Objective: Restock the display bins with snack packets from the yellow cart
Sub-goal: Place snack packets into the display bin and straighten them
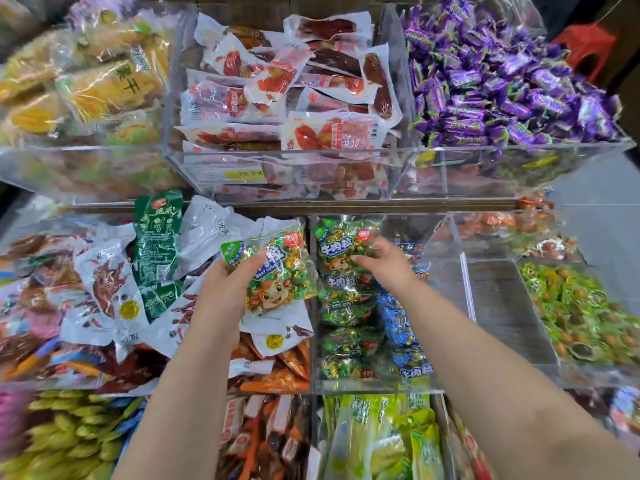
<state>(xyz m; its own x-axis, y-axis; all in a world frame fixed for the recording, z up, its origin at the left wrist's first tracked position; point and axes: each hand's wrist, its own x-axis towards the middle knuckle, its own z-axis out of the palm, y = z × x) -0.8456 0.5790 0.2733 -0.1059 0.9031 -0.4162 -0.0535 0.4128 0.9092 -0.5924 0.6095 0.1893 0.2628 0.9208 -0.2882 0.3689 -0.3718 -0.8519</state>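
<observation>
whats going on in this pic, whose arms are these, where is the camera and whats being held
There is no machine here. A person wears one wide-angle camera on the head, so you see forward and down just as they do, and the arms are their own. The left hand grips a green beef-cube packet. The right hand reaches into a clear bin and touches a matching packet at the back of a row of the same kind. Whether it grips that packet is unclear. In the bins on the shelf above lie red-and-white packets and purple sweets.
</observation>
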